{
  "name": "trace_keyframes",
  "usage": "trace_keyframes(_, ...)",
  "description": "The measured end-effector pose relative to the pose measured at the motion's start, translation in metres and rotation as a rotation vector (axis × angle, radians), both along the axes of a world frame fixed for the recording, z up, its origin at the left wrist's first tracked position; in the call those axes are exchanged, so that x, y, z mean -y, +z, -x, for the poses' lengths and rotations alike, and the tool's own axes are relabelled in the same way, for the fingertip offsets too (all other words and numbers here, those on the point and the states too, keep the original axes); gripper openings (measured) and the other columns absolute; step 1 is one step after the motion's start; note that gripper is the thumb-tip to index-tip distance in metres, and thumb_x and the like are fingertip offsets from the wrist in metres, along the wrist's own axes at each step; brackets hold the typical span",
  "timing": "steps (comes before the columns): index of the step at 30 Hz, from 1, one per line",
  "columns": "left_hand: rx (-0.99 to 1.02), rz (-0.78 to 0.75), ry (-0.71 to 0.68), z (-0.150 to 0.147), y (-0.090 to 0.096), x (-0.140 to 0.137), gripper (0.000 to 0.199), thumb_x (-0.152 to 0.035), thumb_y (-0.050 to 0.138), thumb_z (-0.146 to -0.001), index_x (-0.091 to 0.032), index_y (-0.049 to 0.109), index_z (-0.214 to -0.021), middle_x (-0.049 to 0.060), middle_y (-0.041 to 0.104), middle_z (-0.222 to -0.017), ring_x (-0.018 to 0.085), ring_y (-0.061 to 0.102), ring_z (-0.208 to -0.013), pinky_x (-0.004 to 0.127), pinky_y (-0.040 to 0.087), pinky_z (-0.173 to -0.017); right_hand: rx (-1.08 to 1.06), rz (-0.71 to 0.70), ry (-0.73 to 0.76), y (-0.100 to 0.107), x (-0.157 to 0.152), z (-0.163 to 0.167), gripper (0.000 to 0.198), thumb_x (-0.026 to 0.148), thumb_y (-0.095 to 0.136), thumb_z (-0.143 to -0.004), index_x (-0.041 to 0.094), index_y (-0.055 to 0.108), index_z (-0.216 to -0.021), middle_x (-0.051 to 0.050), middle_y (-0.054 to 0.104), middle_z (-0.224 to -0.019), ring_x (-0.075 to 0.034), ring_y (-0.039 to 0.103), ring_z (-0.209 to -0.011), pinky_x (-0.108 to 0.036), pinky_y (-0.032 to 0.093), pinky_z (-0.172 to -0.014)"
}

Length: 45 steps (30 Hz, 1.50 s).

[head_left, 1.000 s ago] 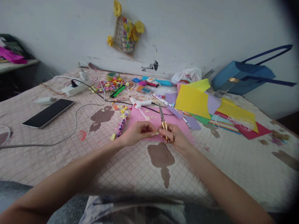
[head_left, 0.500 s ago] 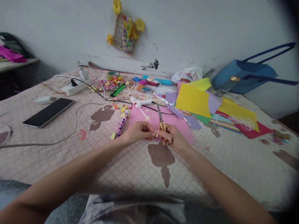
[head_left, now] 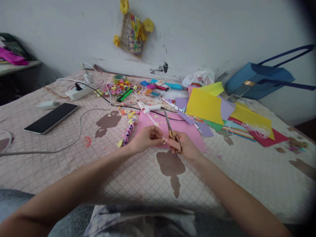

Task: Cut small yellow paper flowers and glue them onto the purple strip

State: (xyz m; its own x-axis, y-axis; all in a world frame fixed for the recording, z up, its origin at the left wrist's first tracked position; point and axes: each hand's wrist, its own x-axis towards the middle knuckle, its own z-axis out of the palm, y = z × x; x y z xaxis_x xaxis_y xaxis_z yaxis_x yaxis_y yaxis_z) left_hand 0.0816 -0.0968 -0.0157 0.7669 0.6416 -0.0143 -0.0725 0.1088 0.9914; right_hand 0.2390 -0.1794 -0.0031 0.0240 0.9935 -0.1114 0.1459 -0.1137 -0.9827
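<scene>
In the head view, my right hand (head_left: 184, 144) is closed around gold-handled scissors (head_left: 170, 128), whose blades point up and away from me. My left hand (head_left: 148, 138) is closed in a pinch on a small pale yellow paper piece (head_left: 164, 141), and my right fingertips touch it too. Both hands are just above the near edge of a pink sheet (head_left: 187, 131) strewn with thin yellow snippets. A white glue gun (head_left: 149, 108) lies beyond my hands on that sheet's far edge. Left of my left hand lies a purple dotted strip (head_left: 127, 133) with a yellow piece at its end.
A phone (head_left: 51, 118), a power strip (head_left: 80, 92) and loose cables take up the left side. Small paper flowers (head_left: 116, 89) and a green cutter (head_left: 126, 95) lie farther back. Coloured sheets (head_left: 203, 105), white string (head_left: 256, 129) and a blue bag (head_left: 256, 79) are at right.
My fingers have shifted slightly around the small yellow piece, which shows a little higher and farther left. The scissors have tilted slightly leftward, still in my right hand.
</scene>
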Motion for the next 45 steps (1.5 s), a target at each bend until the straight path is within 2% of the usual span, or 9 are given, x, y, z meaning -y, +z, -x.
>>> trace_keyframes(3, -0.019, 0.056, 0.003, 0.001, 0.004, 0.001, 0.028, -0.018, 0.073, -0.064, -0.009, 0.055, -0.084, 0.002, 0.061, -0.071, 0.008, 0.058, -0.064, 0.023, 0.047, -0.063, -0.009, -0.069, -0.055, -0.001, 0.0, 0.0, 0.022, 0.038, 0.06, -0.075, 0.018, 0.052, -0.071, 0.006, 0.044, -0.048, -0.007, 0.04, -0.039, -0.02, 0.028, -0.038)
trace_keyframes(6, -0.091, 0.148, -0.056, 0.001, 0.009, 0.005, 0.027, -0.026, 0.071, -0.067, -0.009, 0.057, -0.082, 0.004, 0.064, -0.073, 0.01, 0.06, -0.064, 0.025, 0.048, -0.064, -0.029, -0.113, -0.108, -0.004, -0.001, 0.0, 0.022, 0.038, 0.06, -0.074, 0.018, 0.052, -0.071, 0.006, 0.045, -0.052, -0.007, 0.041, -0.041, -0.02, 0.028, -0.038)
trace_keyframes(9, -0.14, 0.218, -0.134, 0.001, 0.012, 0.008, 0.028, -0.033, 0.066, -0.073, -0.008, 0.06, -0.082, 0.009, 0.067, -0.079, 0.012, 0.064, -0.067, 0.026, 0.05, -0.066, -0.056, -0.13, -0.103, -0.007, -0.001, 0.002, 0.022, 0.037, 0.061, -0.074, 0.017, 0.052, -0.069, 0.005, 0.047, -0.052, -0.007, 0.041, -0.042, -0.02, 0.028, -0.039)
trace_keyframes(11, -0.154, 0.239, -0.135, 0.001, 0.013, 0.009, 0.028, -0.035, 0.064, -0.074, -0.008, 0.062, -0.081, 0.009, 0.068, -0.08, 0.012, 0.064, -0.066, 0.025, 0.05, -0.064, -0.084, -0.127, -0.082, -0.007, -0.001, 0.003, 0.022, 0.037, 0.061, -0.073, 0.017, 0.052, -0.069, 0.005, 0.047, -0.053, -0.007, 0.041, -0.041, -0.021, 0.029, -0.039)
trace_keyframes(19, -0.154, 0.235, -0.114, 0.002, 0.012, 0.008, 0.024, -0.032, 0.068, -0.071, -0.009, 0.062, -0.073, 0.007, 0.069, -0.069, 0.012, 0.065, -0.061, 0.024, 0.051, -0.06, -0.111, -0.092, -0.096, -0.004, 0.001, 0.005, 0.024, 0.038, 0.061, -0.073, 0.018, 0.05, -0.067, 0.004, 0.047, -0.055, -0.007, 0.04, -0.04, -0.02, 0.029, -0.038)
trace_keyframes(25, -0.149, 0.218, -0.132, 0.002, 0.009, 0.007, 0.024, -0.031, 0.07, -0.069, -0.009, 0.062, -0.074, 0.008, 0.069, -0.07, 0.012, 0.065, -0.061, 0.025, 0.052, -0.061, -0.109, -0.084, -0.108, -0.002, 0.0, 0.005, 0.028, 0.042, 0.061, -0.073, 0.018, 0.049, -0.066, 0.004, 0.048, -0.055, -0.006, 0.04, -0.039, -0.02, 0.028, -0.037)
trace_keyframes(31, -0.137, 0.225, -0.162, 0.002, 0.006, 0.006, 0.026, -0.031, 0.07, -0.069, -0.008, 0.063, -0.078, 0.009, 0.07, -0.075, 0.013, 0.066, -0.065, 0.025, 0.053, -0.064, -0.074, -0.073, -0.041, -0.007, 0.0, 0.003, 0.025, 0.04, 0.06, -0.074, 0.018, 0.051, -0.068, 0.004, 0.05, -0.054, -0.007, 0.041, -0.04, -0.02, 0.03, -0.037)
trace_keyframes(45, -0.148, 0.26, -0.144, 0.002, 0.006, 0.006, 0.027, -0.031, 0.072, -0.067, -0.008, 0.064, -0.079, 0.009, 0.07, -0.076, 0.014, 0.066, -0.066, 0.026, 0.052, -0.066, -0.086, -0.093, -0.116, -0.007, -0.001, 0.006, 0.024, 0.037, 0.062, -0.071, 0.018, 0.05, -0.066, 0.005, 0.047, -0.05, -0.007, 0.041, -0.04, -0.02, 0.031, -0.039)
